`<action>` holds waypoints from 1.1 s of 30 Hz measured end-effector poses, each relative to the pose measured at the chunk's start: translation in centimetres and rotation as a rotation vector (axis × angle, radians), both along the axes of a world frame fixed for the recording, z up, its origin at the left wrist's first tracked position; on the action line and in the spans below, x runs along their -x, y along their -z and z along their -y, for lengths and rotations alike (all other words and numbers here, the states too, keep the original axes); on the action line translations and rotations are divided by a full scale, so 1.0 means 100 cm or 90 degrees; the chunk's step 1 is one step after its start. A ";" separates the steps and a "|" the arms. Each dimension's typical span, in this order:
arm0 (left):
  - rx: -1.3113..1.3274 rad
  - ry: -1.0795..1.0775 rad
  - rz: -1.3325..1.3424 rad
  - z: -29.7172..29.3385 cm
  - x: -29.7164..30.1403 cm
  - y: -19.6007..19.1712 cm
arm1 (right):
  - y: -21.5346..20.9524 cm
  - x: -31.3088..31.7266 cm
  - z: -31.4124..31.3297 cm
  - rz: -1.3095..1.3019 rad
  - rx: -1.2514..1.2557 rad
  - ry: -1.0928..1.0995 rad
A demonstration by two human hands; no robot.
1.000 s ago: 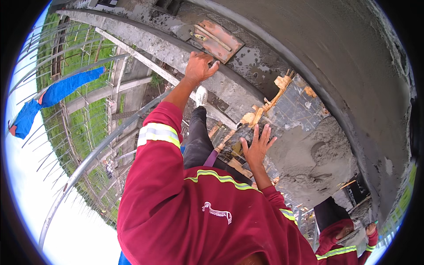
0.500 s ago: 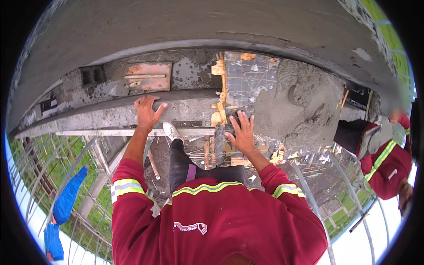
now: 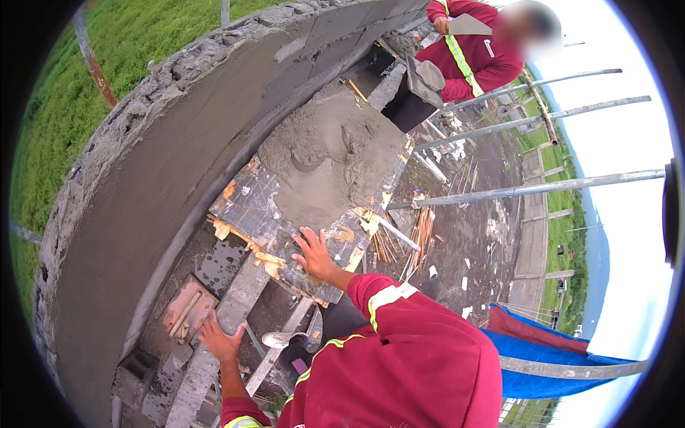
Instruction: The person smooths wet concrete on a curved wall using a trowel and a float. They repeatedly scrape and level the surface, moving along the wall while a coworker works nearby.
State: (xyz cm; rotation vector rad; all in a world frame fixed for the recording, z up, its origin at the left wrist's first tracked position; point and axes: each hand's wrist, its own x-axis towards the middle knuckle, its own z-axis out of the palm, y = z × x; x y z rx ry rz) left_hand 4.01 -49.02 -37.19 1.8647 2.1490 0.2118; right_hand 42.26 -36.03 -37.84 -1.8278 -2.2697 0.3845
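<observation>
My left hand [image 3: 222,342] rests with its fingers spread on the edge of a long concrete beam [image 3: 241,294]. Just beyond its fingertips lies a worn reddish float [image 3: 187,308] with a bar handle, and a trowel [image 3: 181,354] is beside it. My right hand [image 3: 314,257] is spread out on a dark, scuffed board [image 3: 246,194] with splintered edges. A broad heap of wet grey mortar [image 3: 339,153] covers the board's far part, ahead of the right fingertips. Neither hand holds anything.
A curved, partly plastered block wall [image 3: 164,150] runs along the left. Ahead, a co-worker [image 3: 474,50] holds a trowel [image 3: 467,26] and a mortar-laden board [image 3: 427,78]. Metal poles [image 3: 528,189] jut across the right above lower ground with scattered debris. A hollow block [image 3: 135,374] sits at lower left.
The view has swung to the right and up, bringing the co-worker, the wall top and the ground beyond into fuller sight. Both hands stay spread in about the same places.
</observation>
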 end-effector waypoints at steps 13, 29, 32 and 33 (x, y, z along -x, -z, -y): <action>0.026 -0.013 0.013 -0.001 -0.002 0.004 | -0.003 -0.008 -0.004 -0.089 0.055 -0.004; -0.038 -0.008 0.034 -0.003 0.001 -0.003 | -0.003 -0.049 0.048 0.107 -0.028 0.230; -0.030 -0.028 0.068 0.003 0.007 -0.005 | 0.033 -0.070 0.059 0.157 -0.056 0.533; -0.011 -0.014 0.065 0.004 0.009 -0.006 | 0.047 -0.079 0.060 0.142 -0.102 0.576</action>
